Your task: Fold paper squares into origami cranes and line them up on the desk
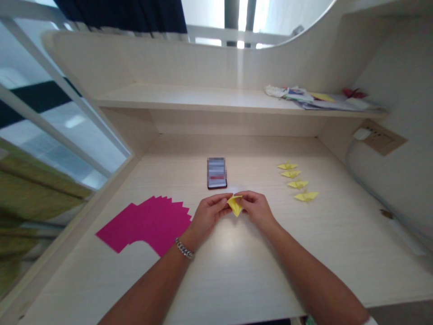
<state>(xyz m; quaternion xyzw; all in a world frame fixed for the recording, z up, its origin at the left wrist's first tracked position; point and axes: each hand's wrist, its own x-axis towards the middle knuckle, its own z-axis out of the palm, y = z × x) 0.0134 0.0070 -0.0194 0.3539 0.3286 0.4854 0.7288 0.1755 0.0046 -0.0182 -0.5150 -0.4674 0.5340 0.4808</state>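
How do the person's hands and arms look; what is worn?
The left hand is ungloved, with a silver chain-link bracelet at its wrist. The right hand is ungloved, its wrist bare; a pale edge on that arm may be a sleeve.

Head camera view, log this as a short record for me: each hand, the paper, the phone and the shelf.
Left hand: pinching one side of a folded yellow paper
Left wrist: chain bracelet
Right hand: pinching the other side of the same piece
Yellow pieces: four, in a slanting line on the desk, to the right
Magenta sheets: fanned out, to the left
Phone: lying beyond the hands, screen blurred
Shelf: papers toward its right end
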